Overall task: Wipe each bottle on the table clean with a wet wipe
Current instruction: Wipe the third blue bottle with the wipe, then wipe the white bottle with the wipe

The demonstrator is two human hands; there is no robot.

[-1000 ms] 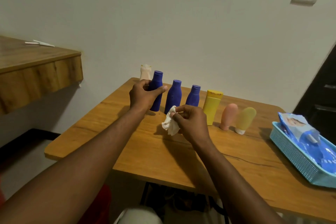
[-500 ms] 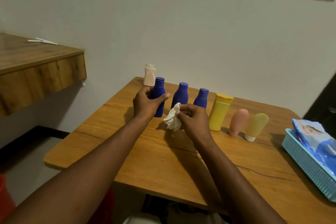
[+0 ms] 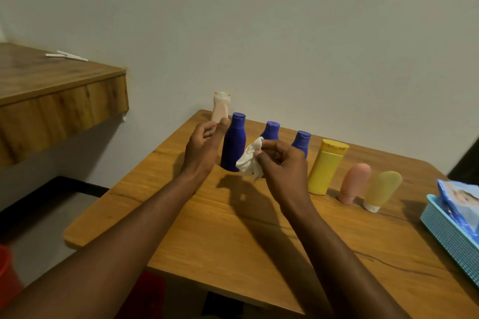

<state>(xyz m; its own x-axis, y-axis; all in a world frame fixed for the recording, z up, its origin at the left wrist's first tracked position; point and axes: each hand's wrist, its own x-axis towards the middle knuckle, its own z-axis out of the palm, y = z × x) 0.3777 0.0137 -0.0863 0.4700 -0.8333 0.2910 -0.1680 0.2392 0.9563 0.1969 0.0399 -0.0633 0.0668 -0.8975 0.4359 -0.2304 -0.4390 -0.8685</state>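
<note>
Along the back of the wooden table stands a row of bottles: a pale pink one, three blue ones, a yellow one, a pink tube and a yellow-green tube. My left hand hovers just left of the leftmost blue bottle, fingers loosely spread, holding nothing. My right hand pinches a crumpled white wet wipe in front of the blue bottles.
A turquoise basket with a blue pack of wipes sits at the table's right edge. A wooden shelf juts out at the left, higher than the table. The wall stands right behind the bottles.
My left hand has let go of the leftmost blue bottle and opened beside it. My right hand still pinches the wipe, slightly raised.
</note>
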